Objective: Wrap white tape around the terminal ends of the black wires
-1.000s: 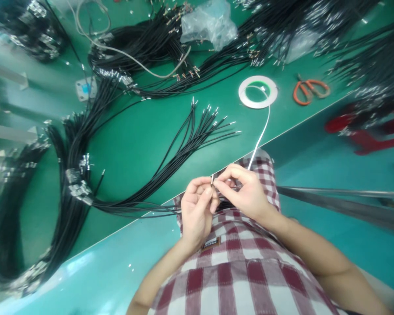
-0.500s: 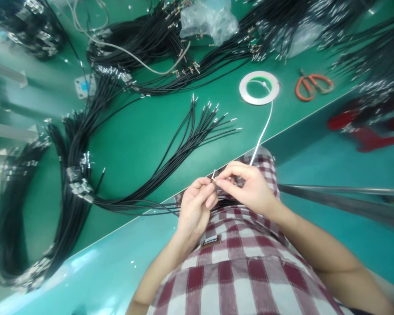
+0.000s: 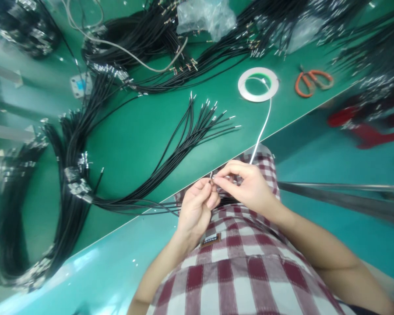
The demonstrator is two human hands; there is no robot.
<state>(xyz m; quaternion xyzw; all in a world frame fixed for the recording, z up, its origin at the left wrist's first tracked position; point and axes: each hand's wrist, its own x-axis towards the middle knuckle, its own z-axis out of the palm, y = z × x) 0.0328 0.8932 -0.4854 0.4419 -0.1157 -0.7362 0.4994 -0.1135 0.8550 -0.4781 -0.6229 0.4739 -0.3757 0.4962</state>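
My left hand (image 3: 197, 208) and my right hand (image 3: 246, 186) meet just off the near edge of the green table (image 3: 141, 144), over my checked shirt. Both pinch the metal-tipped end of a thin black wire (image 3: 212, 179). A white tape strip (image 3: 262, 129) runs from the white tape roll (image 3: 258, 84) on the table down to my right hand's fingers. A fan of black wires with metal tips (image 3: 197, 127) lies on the table just beyond my hands, its stems running toward my left hand.
Thick bundles of black wires (image 3: 68, 175) lie at the left and along the back. Orange-handled scissors (image 3: 311, 81) sit at the right by the edge. A clear plastic bag (image 3: 205, 17) rests at the back. A red object (image 3: 367, 127) lies on the floor at right.
My hands have stayed together at the wire end, with small finger shifts. The view has drifted slightly, so the table things sit a little higher.
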